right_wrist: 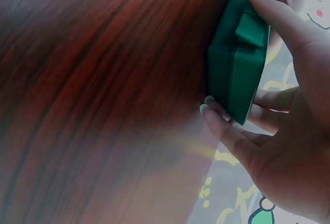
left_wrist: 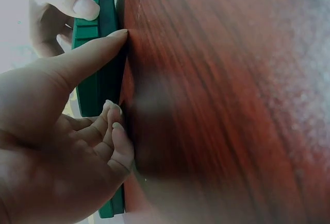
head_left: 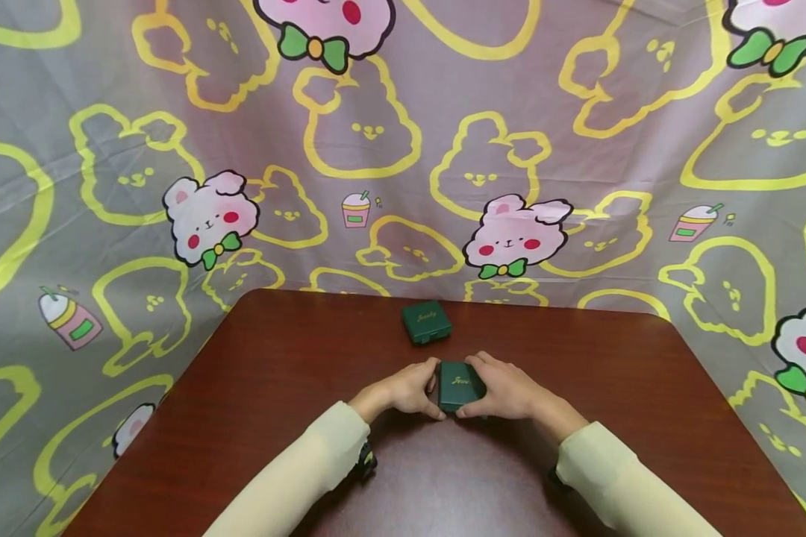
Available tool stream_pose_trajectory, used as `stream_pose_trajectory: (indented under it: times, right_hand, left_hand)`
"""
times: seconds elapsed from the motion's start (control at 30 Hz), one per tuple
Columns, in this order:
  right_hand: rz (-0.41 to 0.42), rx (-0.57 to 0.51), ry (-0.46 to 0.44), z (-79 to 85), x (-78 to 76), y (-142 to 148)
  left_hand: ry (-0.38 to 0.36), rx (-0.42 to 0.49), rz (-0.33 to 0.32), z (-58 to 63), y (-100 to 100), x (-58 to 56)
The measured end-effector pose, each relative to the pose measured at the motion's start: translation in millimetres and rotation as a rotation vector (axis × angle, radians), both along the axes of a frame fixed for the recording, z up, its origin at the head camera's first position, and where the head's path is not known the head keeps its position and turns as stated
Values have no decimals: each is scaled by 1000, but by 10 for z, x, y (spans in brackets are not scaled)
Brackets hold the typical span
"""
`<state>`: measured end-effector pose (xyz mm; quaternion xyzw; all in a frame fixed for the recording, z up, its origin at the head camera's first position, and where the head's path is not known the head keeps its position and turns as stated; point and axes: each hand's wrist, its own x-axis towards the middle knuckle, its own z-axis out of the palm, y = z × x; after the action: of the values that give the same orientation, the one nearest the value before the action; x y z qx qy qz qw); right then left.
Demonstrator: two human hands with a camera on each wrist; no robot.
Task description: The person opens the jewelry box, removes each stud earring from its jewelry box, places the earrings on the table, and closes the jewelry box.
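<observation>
A small dark green jewelry box [head_left: 453,388] with gold lettering on its lid lies on the table between the two hands. My left hand [head_left: 406,388] holds its left side, the thumb along the front and the fingers near the back corner. From the right, my right hand [head_left: 509,389] grips the box, covering part of the lid. In the right wrist view the right thumb lies on the front by the clasp flap [right_wrist: 251,30], with fingers at the side and back. The lid appears closed. A second green jewelry box [head_left: 426,322] stands just behind.
The brown wooden table [head_left: 295,358] has rounded far corners. Behind it hangs a grey curtain [head_left: 389,201] printed with cartoon rabbits and yellow outlines, close to the table's far edge.
</observation>
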<state>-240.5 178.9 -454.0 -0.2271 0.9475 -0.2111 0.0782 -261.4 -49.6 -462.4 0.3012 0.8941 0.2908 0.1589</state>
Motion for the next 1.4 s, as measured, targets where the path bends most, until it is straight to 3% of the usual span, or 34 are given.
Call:
stream_pose_trajectory:
  times: [0.8,1.13,1.4]
  right_hand:
    - [24,-19,-1,28,-11,34]
    - [-14,49,-4,62,5,9]
    - [3,57,5,63,11,-3]
  left_hand:
    - [-33,-28,30,-12,29,-18]
    - [-40,-11,21,7,31,-8]
    - [-57,-23,26,-10,29,-2]
